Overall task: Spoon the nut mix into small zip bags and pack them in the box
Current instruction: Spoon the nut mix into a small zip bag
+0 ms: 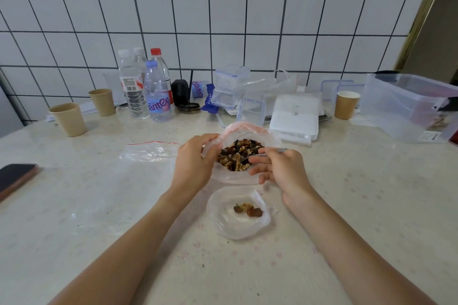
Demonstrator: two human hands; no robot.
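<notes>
A large clear bag full of nut mix stands open in the middle of the table. My left hand pinches its left rim and holds it open. My right hand grips a metal spoon whose bowl dips into the nuts. Just in front lies a small zip bag, mouth open, with a few nuts inside. An empty small zip bag with a red strip lies flat to the left. A clear plastic box stands at the far right.
Several water bottles and two paper cups stand at the back left; another cup sits at the back right. Small lidded containers and a white pack sit behind the nut bag. A phone lies at the left edge.
</notes>
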